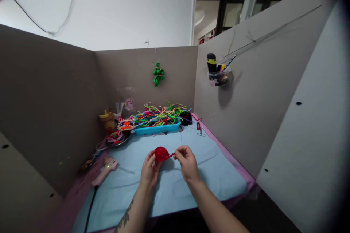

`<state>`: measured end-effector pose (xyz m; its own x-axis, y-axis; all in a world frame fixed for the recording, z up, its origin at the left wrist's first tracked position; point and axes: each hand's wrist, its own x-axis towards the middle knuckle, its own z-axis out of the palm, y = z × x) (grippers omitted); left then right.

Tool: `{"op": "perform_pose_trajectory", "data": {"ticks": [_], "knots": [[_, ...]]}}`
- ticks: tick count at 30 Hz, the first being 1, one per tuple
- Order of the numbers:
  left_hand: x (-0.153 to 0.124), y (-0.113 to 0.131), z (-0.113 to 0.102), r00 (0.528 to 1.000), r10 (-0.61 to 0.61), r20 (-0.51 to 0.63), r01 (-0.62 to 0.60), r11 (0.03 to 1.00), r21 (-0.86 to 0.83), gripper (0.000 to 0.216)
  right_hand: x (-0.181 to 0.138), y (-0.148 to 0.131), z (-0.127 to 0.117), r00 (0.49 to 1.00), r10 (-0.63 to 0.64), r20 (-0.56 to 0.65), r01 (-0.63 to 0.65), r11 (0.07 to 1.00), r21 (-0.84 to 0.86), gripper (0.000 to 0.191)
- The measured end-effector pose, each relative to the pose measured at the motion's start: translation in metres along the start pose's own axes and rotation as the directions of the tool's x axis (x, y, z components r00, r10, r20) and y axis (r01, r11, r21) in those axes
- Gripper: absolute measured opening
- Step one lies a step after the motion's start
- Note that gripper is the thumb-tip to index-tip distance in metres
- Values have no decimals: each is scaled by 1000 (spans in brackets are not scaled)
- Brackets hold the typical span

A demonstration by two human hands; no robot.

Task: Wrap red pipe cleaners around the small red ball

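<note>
My left hand point(150, 169) grips a small round red pipe-cleaner piece point(161, 153) above the light blue cloth point(191, 189). My right hand point(186, 162) pinches a thin red strand point(172, 155) that sticks out of the piece's right side. Both hands hover over the middle of the cloth, close together, with the fingers curled.
A blue tray point(158, 128) heaped with coloured pipe cleaners stands at the back. Finished craft figures point(124, 125) sit at the back left, a pink glue gun point(105, 169) with its cord lies at the left, small scissors point(201, 133) at the back right. Brown partition walls enclose the desk; a cup point(217, 76) hangs on the right wall.
</note>
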<state>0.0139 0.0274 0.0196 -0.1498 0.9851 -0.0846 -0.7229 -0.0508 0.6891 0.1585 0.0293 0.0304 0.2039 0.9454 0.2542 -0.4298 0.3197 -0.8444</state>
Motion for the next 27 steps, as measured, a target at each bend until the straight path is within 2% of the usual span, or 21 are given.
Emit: {"op": "perform_pose_trajectory", "data": {"ticks": [4,8,13,17,22,27], "knots": [[-4,0,2,998,24,60,-27,999,42,52,-3,0,0,998,49,50,-52,997,57,23],[-6,-4,5,994,89,65,-96,990,105,67,-7,-1,4,993,71,98,-80,992,94,23],[-6,-5,7,995,99,33,-102,985,139,69,-11,1,6,984,96,152,-112,989,100,21],[-4,-5,5,993,78,92,-87,991,99,68,-14,3,5,977,115,180,-127,990,57,20],[1,-7,-1,993,65,96,-73,994,86,42,-7,4,2,990,112,89,-116,992,45,23],[3,-8,-3,991,35,128,-46,995,87,49,8,8,-2,993,114,-44,-112,993,40,24]]}}
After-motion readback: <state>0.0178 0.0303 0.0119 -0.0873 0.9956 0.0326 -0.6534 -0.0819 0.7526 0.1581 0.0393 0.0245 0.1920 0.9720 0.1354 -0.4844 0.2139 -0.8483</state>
